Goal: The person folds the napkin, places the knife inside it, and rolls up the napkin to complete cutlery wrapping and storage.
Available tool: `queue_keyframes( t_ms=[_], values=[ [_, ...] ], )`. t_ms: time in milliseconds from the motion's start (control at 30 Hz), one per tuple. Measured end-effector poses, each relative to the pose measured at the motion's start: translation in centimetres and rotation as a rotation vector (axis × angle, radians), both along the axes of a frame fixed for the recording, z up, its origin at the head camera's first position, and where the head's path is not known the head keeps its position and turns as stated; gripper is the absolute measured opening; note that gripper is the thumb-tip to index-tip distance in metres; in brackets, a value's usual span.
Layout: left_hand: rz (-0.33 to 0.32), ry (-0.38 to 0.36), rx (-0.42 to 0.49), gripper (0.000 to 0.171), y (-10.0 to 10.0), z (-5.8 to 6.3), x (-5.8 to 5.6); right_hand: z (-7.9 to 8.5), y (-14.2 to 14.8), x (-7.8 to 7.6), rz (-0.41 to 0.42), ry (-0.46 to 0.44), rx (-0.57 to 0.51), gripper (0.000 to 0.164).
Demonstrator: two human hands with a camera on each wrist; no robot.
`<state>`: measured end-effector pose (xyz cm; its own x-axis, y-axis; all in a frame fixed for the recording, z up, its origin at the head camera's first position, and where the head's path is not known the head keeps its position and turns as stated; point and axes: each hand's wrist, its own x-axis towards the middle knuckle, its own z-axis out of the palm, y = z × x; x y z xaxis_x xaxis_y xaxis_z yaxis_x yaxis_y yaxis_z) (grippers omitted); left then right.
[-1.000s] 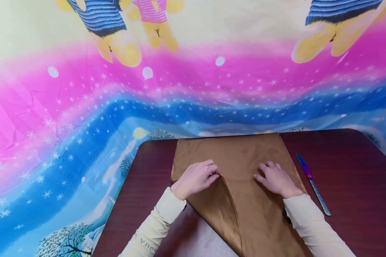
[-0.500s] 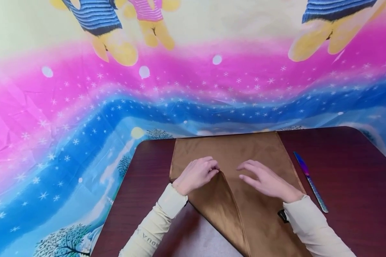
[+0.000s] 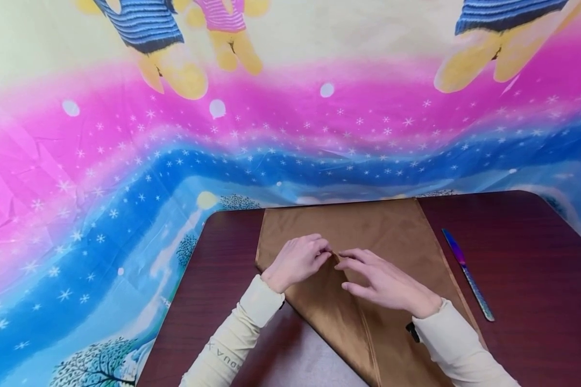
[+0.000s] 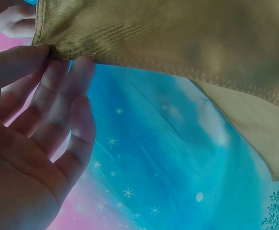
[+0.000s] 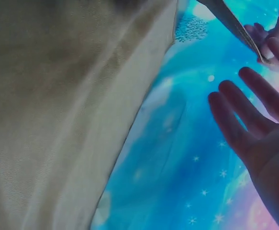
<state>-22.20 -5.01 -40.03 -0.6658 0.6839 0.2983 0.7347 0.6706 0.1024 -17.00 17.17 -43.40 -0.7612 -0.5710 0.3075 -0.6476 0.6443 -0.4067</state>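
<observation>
- Thumb and fingertips of the left hand [image 3: 297, 260] pinch one corner of a brown cloth [image 3: 353, 223], held raised; the remaining fingers hang loosely beneath it.
- Right hand [image 3: 389, 282] hovers just beside that corner, fingers extended and apart, gripping nothing; whether its tips touch the fabric cannot be told.
- Cloth lies along the bench [image 3: 528, 258], its near-left part turned into a diagonal flap. Its satin-like sheen suggests something light, limp and slippery, apt to slide or crease rather than break.
- Stitched hem [image 4: 177, 72] looks the firmest place to take hold, best near a corner, with a fingertip pinch from each hand.
- Dark red-brown and smooth, the bench has rounded far corners and probably gives fabric little grip.
- Slim multicoloured tool [image 3: 467, 274], possibly a knife or file, lies near the cloth's right edge.
- Printed backdrop [image 3: 271, 123] fills the room behind, showing snowflakes, pink and blue bands, and figures in striped tops.
</observation>
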Motion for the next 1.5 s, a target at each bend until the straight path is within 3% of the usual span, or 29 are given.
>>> queue_keyframes(
  t_ms=[300,533,800,900,1000,1100,1267,1500],
  values=[
    [-0.016,0.018,0.040,0.007,0.3,0.0,0.2,-0.5,-0.8,-0.3,0.005,0.033,0.095,0.048],
    [-0.027,0.051,0.074,0.008,0.2,-0.1,0.3,-0.4,-1.2,-0.5,0.012,0.097,0.100,0.046],
    [0.038,0.024,0.115,0.010,-1.2,-1.4,1.5,-0.7,-1.3,-0.9,0.015,0.105,0.075,0.047],
    [-0.010,-0.014,0.057,0.009,-2.2,-2.5,2.4,-1.0,-1.2,-1.0,-0.004,0.078,0.090,0.047],
    [-0.101,-0.053,-0.066,0.011,-3.2,-4.0,3.3,-1.2,-1.0,-1.1,-0.021,0.057,0.102,0.046],
    [-0.151,-0.056,-0.182,0.010,-4.1,-5.7,4.4,-1.3,-0.9,-1.3,-0.028,0.041,0.107,0.047],
    [-0.105,-0.048,-0.272,0.011,-5.0,-7.3,6.2,-1.2,-0.7,-1.6,-0.038,0.018,0.102,0.048],
    [-0.050,-0.046,-0.339,0.030,-5.2,-7.8,7.2,-0.8,-0.4,-2.0,-0.047,0.000,0.091,0.050]
  ],
)
